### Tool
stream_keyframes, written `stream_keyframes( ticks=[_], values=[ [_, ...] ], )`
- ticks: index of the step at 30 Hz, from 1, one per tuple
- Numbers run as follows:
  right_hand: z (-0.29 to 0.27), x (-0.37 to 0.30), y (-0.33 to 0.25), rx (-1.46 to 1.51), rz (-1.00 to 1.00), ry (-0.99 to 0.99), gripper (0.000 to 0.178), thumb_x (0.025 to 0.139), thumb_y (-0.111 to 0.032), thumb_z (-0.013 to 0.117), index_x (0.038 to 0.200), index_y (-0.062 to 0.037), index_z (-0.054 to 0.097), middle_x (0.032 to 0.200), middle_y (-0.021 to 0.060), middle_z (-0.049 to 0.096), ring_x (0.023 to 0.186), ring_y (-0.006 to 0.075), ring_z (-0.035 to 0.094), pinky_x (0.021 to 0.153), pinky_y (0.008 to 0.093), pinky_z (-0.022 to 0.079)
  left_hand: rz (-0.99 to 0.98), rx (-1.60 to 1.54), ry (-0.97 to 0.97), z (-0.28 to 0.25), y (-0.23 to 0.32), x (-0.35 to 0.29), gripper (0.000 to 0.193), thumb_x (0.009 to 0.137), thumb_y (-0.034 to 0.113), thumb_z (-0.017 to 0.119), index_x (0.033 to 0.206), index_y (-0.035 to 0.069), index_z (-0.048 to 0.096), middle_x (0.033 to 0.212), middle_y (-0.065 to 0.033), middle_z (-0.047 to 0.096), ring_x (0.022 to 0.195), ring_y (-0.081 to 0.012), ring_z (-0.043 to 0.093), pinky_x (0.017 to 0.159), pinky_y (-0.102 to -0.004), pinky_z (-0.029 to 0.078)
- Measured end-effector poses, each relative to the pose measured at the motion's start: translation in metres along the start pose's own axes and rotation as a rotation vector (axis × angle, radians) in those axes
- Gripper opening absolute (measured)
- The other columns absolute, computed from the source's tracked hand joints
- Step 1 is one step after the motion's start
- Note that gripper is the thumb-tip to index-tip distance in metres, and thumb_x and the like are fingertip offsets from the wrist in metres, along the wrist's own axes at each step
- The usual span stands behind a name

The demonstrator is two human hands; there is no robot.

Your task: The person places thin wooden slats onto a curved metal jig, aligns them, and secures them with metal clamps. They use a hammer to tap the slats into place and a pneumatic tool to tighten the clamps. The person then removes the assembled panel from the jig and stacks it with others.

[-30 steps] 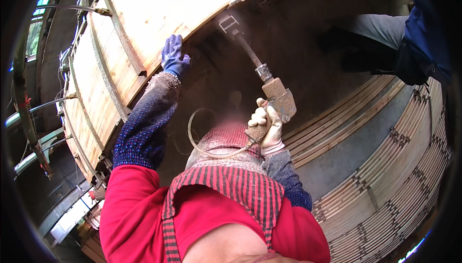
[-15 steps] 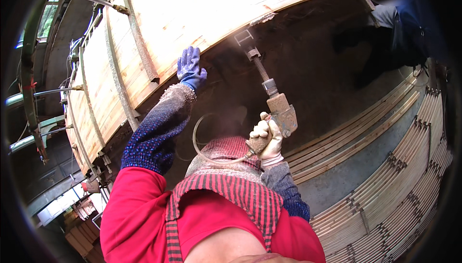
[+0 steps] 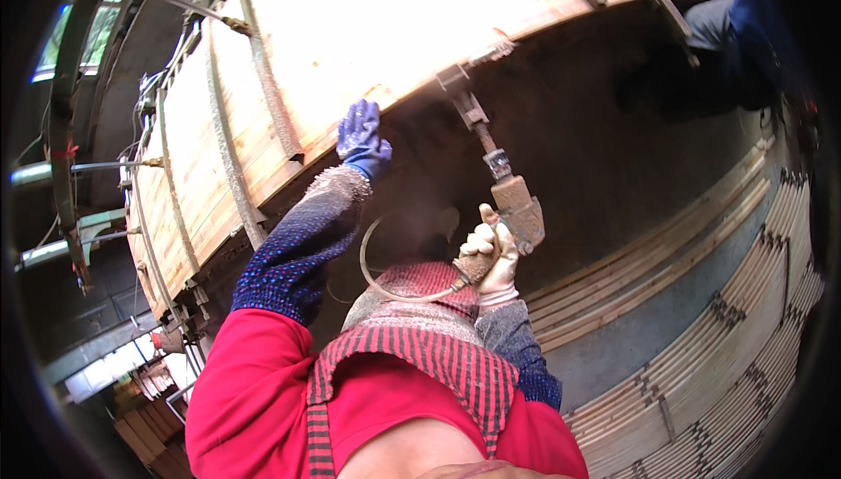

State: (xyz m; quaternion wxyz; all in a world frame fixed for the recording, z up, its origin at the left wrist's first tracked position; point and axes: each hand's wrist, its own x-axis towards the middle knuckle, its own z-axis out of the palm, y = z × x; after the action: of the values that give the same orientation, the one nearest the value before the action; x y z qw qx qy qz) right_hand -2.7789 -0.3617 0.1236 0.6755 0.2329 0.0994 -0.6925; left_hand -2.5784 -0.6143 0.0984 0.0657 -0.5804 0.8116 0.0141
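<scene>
My left hand (image 3: 362, 140), in a blue-violet glove, rests with its fingers outstretched against the edge of a large wooden panel (image 3: 342, 67). In a whitish glove, my right hand (image 3: 493, 255) is wrapped round the handle of a dusty air-powered tool (image 3: 517, 203) with a long threaded shaft. Its square, fork-like metal head (image 3: 453, 78) reaches up to the panel's near edge, close to a small whitish metal piece (image 3: 492, 52). A pale air hose (image 3: 377, 282) curves away from the bottom of the handle. Whether the head touches the panel cannot be made out.
Metal clamp bars (image 3: 229, 137) cross the panel on the left, with rods and hoses beyond. Another person's blue-clad arm or leg (image 3: 758, 32) is at the far right. Long wooden strips (image 3: 648, 255) and stacked slats (image 3: 701, 365) lie at the right.
The panel and my left hand appear a little further right and lower in the picture. My right hand still grips the tool, whose head now overlaps the panel's edge more.
</scene>
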Motion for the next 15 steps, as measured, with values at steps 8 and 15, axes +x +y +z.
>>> stream_keyframes(
  ticks=[8,15],
  values=[
    [0.003,0.002,0.005,-0.144,-0.083,0.045,0.028,0.098,-0.026,0.060,0.118,-0.0070,0.053,0.068,-0.0084,0.038,0.058,0.0042,0.040,0.064,0.0271,0.046,-0.012,-0.137,-0.079,-0.013,-0.001,0.003,0.083,0.081,0.025,0.060,0.154,0.011,0.025,0.162,-0.0164,0.019,0.151,-0.0343,0.014,0.123,-0.0476,0.010],
    [0.005,0.003,0.006,-0.056,-0.056,0.001,0.028,0.098,-0.025,0.059,0.119,-0.0068,0.052,0.069,-0.0082,0.037,0.060,0.0048,0.043,0.064,0.0267,0.046,-0.022,-0.032,0.046,0.005,-0.002,0.002,0.087,0.079,0.033,0.067,0.154,0.017,0.026,0.162,-0.0113,0.023,0.150,-0.0292,0.020,0.122,-0.0474,0.016]
  ],
)
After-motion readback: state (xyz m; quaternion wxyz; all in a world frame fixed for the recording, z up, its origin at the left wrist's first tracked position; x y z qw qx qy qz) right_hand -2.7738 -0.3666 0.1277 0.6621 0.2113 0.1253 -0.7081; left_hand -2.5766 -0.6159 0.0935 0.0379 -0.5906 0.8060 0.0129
